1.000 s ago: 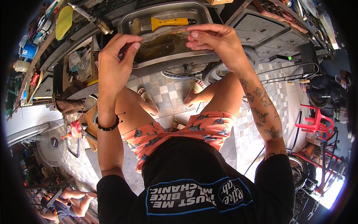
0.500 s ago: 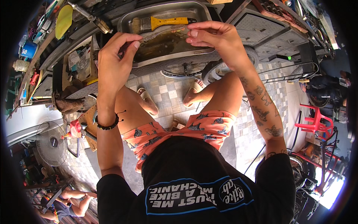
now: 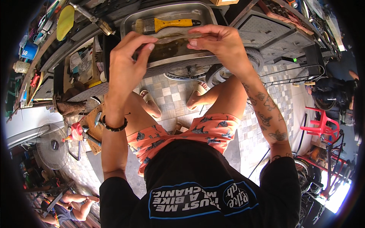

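My left hand and my right hand are raised over a shallow metal tray. Stretched between their pinched fingers is a thin, pale strip that looks partly see-through; its exact kind is unclear. Each hand grips one end, with the thumb against the fingers. Just beyond the strip, a paintbrush with a yellow handle lies across the tray, bristles to the left. Dark, brownish liquid covers part of the tray's bottom.
A grey drawer cabinet stands right of the tray. Left of it are an open box of small parts and a metal hand tool. Beneath is a bicycle wheel. A fan, a red chair and a seated person are farther off.
My left hand has moved right, closer to my right hand, and the span of strip between them is shorter. My right hand has shifted slightly left. The brush stays put.
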`<state>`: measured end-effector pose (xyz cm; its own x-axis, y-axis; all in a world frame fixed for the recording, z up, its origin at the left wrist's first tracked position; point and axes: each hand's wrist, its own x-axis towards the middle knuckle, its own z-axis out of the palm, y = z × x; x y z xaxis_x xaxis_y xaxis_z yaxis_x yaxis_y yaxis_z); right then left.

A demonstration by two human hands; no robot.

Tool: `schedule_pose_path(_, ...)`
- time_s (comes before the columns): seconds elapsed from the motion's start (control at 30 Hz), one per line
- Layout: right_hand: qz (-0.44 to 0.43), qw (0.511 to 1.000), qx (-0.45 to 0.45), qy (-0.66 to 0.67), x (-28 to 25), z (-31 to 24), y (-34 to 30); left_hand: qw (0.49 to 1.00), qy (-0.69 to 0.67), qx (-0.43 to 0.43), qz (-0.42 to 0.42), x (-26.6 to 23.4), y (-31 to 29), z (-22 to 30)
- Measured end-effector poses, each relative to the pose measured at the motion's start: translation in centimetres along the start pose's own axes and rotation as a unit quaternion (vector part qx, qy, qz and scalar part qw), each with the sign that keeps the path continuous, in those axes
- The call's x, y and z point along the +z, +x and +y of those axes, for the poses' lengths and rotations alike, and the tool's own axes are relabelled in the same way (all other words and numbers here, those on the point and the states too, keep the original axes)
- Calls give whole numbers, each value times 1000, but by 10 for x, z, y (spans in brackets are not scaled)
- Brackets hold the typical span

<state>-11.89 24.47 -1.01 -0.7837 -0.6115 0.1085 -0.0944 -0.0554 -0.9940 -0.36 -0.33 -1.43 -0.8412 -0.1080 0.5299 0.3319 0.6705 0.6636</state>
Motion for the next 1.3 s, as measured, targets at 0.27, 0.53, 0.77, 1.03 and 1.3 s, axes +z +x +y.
schedule_pose_path(0.27, 9, 1000, 2, 1, -2, 1, 4, 1000, 19, 0, -22, -1, 4, -1)
schedule_pose_path(0.53, 43, 999, -5, -16, -2, 4, 2, 999, 22, -6, -25, 0, 6, 0)
schedule_pose_path(0.77, 43, 997, -35, -50, -2, 5, 0, 998, 27, -48, -21, -3, 8, 2)
schedule_pose_path(1.03, 40, 998, -33, -28, -1, 5, -2, 999, 30, -3, -20, -2, 6, 0)
schedule_pose_path(1.3, 49, 996, -21, -72, -8, 2, -4, 1000, 28, 11, 2, -10, 9, 1)
